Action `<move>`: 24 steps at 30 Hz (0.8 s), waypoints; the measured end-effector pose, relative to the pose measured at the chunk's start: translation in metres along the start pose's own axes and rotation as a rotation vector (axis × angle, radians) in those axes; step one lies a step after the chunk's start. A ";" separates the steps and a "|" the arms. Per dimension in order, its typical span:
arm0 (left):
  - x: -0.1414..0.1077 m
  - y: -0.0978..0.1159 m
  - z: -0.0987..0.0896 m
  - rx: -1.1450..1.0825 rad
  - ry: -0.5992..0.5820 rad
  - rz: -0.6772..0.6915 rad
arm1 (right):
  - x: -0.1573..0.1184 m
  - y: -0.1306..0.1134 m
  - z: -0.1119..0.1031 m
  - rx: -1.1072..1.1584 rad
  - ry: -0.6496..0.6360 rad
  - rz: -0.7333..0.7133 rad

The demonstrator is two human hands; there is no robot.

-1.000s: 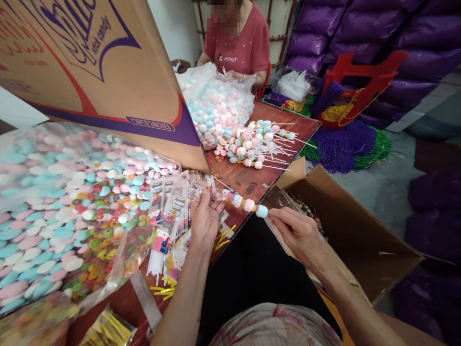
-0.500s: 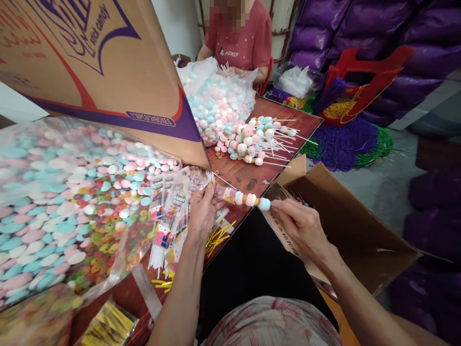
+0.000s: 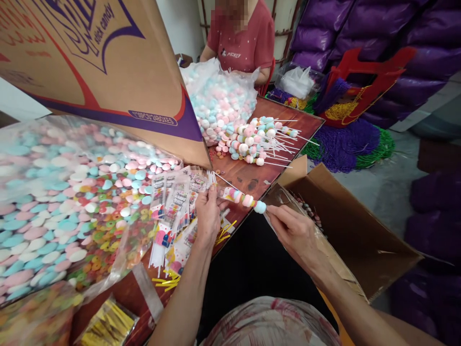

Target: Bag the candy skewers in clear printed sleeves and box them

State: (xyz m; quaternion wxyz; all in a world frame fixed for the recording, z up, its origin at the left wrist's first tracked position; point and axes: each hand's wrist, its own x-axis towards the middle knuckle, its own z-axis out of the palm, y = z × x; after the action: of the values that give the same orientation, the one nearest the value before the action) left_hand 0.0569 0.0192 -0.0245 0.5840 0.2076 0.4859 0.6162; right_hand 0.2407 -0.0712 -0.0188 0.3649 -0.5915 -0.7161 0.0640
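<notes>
A marshmallow skewer (image 3: 248, 201) with pink, white, yellow and blue candies lies between my hands over the table edge. My right hand (image 3: 296, 234) pinches its end beside the blue marshmallow; the stick itself is mostly hidden by the fingers. The skewer's far end is inside a clear printed wrapper (image 3: 226, 194), which my left hand (image 3: 209, 214) grips by its side. Flat printed wrappers (image 3: 176, 199) and white sticks (image 3: 157, 254) lie just left of that hand. Gold twist ties (image 3: 225, 233) are close to my left wrist.
Loose marshmallows (image 3: 43, 221) and gummy rings (image 3: 111, 233) fill plastic bags at left. A tall carton (image 3: 137, 86) stands behind them. Finished skewers (image 3: 252, 142) are piled beyond, near a seated co-worker (image 3: 245, 38). An open cardboard box (image 3: 345, 230) is at right below the table (image 3: 237, 175).
My right hand has shifted left and slightly down, and more of the skewer is inside the wrapper. My left hand has stayed nearly in place.
</notes>
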 end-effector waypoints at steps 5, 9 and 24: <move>0.002 -0.005 -0.001 0.023 0.054 0.134 | 0.002 -0.003 -0.002 0.120 -0.095 0.071; 0.004 -0.006 -0.004 0.082 0.010 0.140 | 0.007 -0.004 -0.005 0.198 -0.147 0.131; 0.006 -0.007 -0.009 0.158 0.117 0.189 | 0.001 0.000 0.005 0.263 0.066 0.143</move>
State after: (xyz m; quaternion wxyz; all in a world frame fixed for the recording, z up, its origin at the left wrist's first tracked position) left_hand 0.0520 0.0200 -0.0364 0.4757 0.2614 0.5445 0.6394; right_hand 0.2380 -0.0684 -0.0220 0.4572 -0.5900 -0.6450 0.1636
